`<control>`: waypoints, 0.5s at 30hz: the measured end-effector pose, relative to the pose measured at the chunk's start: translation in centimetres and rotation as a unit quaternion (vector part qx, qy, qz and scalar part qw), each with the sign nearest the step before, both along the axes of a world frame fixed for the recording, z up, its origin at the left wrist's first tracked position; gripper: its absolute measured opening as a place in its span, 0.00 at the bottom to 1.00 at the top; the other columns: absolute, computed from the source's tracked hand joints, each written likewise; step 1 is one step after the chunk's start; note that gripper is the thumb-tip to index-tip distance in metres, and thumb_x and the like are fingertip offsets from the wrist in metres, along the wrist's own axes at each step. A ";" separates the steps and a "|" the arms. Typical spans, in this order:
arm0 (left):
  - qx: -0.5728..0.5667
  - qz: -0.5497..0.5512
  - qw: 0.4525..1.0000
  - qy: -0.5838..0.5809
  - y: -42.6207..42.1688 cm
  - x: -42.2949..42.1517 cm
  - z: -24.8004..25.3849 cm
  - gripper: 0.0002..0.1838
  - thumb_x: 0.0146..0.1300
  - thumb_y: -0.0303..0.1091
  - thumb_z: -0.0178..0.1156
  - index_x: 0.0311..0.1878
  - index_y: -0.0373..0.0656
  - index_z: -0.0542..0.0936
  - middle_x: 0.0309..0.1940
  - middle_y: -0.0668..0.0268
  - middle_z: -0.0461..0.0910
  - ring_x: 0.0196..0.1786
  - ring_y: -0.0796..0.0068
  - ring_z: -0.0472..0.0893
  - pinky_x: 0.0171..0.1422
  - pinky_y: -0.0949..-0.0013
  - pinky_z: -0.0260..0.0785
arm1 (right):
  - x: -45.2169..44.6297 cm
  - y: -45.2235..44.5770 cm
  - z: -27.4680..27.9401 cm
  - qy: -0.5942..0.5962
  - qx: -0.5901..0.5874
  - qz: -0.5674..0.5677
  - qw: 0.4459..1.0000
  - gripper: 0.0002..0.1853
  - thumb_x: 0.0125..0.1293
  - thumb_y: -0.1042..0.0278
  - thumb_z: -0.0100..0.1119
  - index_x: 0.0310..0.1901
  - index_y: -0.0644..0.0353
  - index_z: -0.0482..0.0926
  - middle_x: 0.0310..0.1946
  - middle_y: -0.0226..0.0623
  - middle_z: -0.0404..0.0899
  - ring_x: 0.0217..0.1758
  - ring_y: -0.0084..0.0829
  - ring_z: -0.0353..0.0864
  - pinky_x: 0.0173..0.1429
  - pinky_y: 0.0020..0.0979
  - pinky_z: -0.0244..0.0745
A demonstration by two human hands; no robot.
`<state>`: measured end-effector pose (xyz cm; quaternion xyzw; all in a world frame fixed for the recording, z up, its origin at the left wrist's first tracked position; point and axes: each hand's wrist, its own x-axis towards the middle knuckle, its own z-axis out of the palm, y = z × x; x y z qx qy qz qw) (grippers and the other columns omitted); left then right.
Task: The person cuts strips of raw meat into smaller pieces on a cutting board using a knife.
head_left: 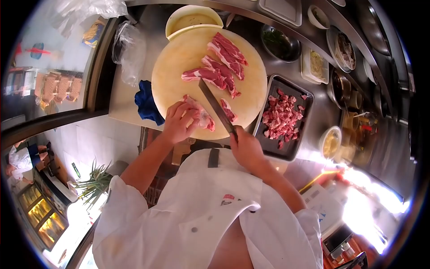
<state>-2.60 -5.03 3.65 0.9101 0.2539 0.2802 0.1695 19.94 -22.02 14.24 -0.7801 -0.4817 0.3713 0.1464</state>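
Note:
My right hand [247,150] is closed round the handle of a long kitchen knife [216,104], its blade slanting up and left over the round cutting board [168,67]. Under the curled fingers of my left hand [179,121] lies a piece of raw meat [202,117], pressed against the board near its front edge. A smaller strip of meat [228,110] rests just right of the blade. Farther back are several thick slices of red meat [227,54] with white fat. The underside of the held piece is hidden.
A dark tray [291,154] of diced meat [283,117] stands right of the board. Left of it lie a crumpled blue cloth [149,103] and a plastic bag [131,58]. Behind is a pale tub [193,21]; bowls, including one with greens [281,42], line the right side.

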 end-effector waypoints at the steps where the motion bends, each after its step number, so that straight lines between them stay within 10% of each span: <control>1: 0.009 -0.009 1.000 -0.005 0.2 0.1 0.2 0.19 0.57 0.34 0.77 0.53 0.51 0.87 0.61 0.63 0.80 0.68 0.51 0.76 0.72 0.50 0.71 | -0.5 0.0 -0.1 0.007 -0.002 0.005 1.000 0.12 0.80 0.62 0.55 0.55 0.61 0.73 0.35 0.57 0.87 0.37 0.63 0.87 0.43 0.59 0.82; 15: 0.017 -0.056 0.998 -0.019 0.8 0.6 -2.4 0.14 0.55 0.32 0.72 0.46 0.48 0.87 0.58 0.62 0.84 0.69 0.49 0.74 0.75 0.51 0.67 | -3.5 -0.4 -0.3 0.001 -0.009 0.063 0.998 0.12 0.84 0.62 0.51 0.51 0.64 0.68 0.36 0.56 0.85 0.34 0.61 0.88 0.40 0.58 0.85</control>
